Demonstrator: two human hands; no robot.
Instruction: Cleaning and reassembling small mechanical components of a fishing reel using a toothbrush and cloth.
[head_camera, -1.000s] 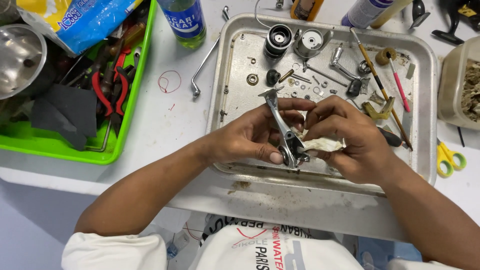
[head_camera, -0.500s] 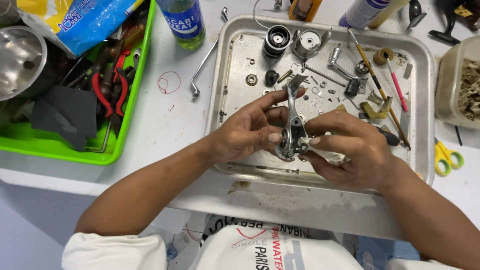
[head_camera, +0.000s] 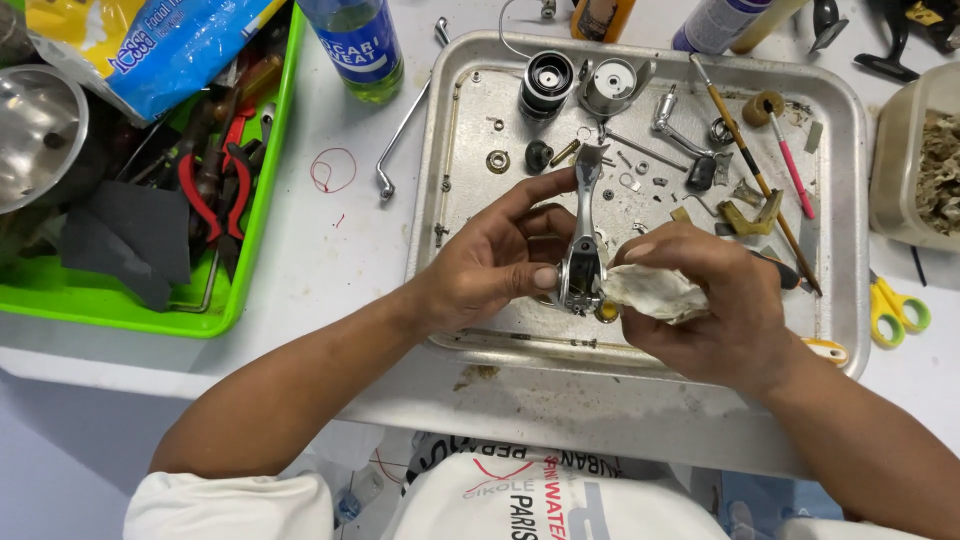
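Observation:
My left hand (head_camera: 495, 262) grips a silver fishing-reel body (head_camera: 581, 255) with its long stem pointing away from me, held over a metal tray (head_camera: 845, 230). My right hand (head_camera: 715, 310) holds a crumpled, stained white cloth (head_camera: 650, 292) pressed against the right side of the reel body's round lower end. Loose reel parts lie on the tray beyond my hands: a black spool (head_camera: 547, 80), a silver rotor (head_camera: 612, 86), a handle arm (head_camera: 672, 125), washers and small screws.
Two thin brushes (head_camera: 760, 170) lie on the tray's right part. A green bin (head_camera: 150, 180) with red pliers and tools stands at left, a blue-labelled bottle (head_camera: 357, 45) behind it. Yellow-green scissors (head_camera: 898, 312) and a clear tub (head_camera: 915, 160) are at right.
The reel body has turned from slanted to nearly upright in my left hand. My right hand has brought the cloth against its lower right side.

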